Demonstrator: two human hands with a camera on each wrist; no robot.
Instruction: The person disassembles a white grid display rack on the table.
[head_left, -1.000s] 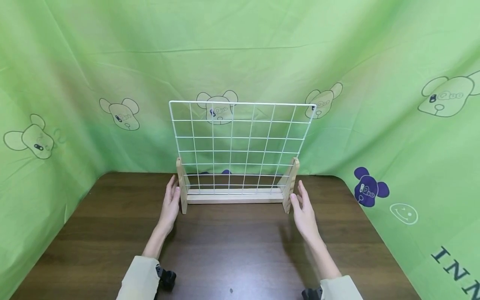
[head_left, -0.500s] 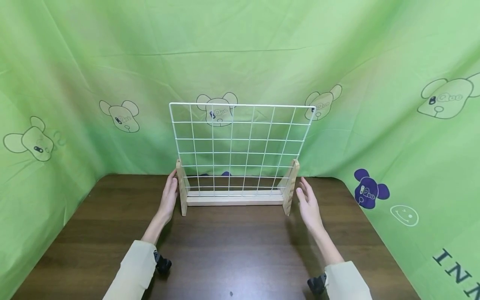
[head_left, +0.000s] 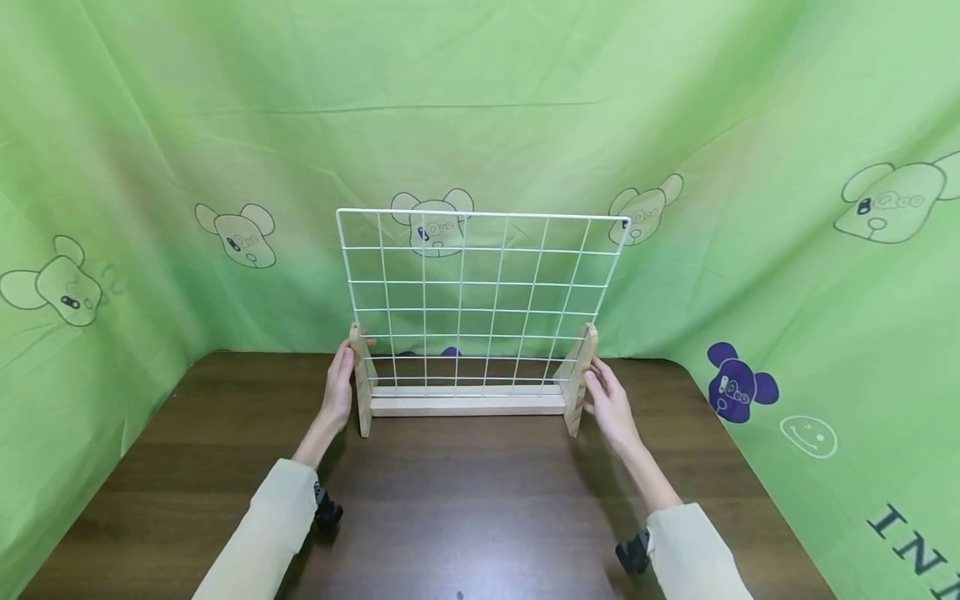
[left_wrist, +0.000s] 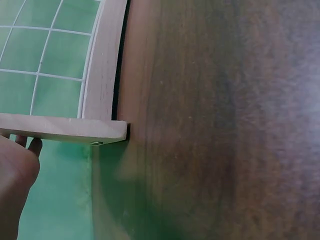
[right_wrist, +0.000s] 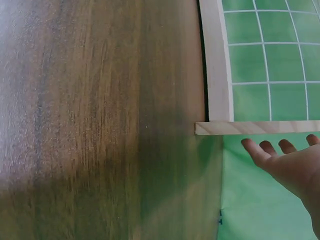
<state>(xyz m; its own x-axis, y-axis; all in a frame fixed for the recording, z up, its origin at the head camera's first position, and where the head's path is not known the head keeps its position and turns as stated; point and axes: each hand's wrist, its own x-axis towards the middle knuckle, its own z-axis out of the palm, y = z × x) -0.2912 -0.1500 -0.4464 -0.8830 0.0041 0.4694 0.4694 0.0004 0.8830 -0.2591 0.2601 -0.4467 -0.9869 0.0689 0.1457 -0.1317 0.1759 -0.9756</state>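
Observation:
A white wire grid rack (head_left: pixel 480 283) stands upright in a pale wooden base, with a wooden side panel at each end. My left hand (head_left: pixel 340 387) is at the left side panel (head_left: pixel 362 383); its thumb lies along the outer face and a fingertip shows past the panel's back edge. In the left wrist view, the left hand (left_wrist: pixel 17 162) has its fingertips against the same panel (left_wrist: pixel 65 127). Beside the right side panel (head_left: pixel 580 379), my right hand (head_left: pixel 611 408) has loosely bent fingers. The right wrist view shows the right hand's fingertips (right_wrist: pixel 248 144) just short of the wood.
The rack stands toward the back of a dark brown wooden table (head_left: pixel 465 500). A green printed cloth (head_left: pixel 480 100) hangs behind and along both sides. Small black cameras (head_left: pixel 327 510) sit at both wrists.
My left hand has moved up along its side panel, and its fingers now reach behind it. The right hand moved outward, then back in toward its panel. The rack stays in place.

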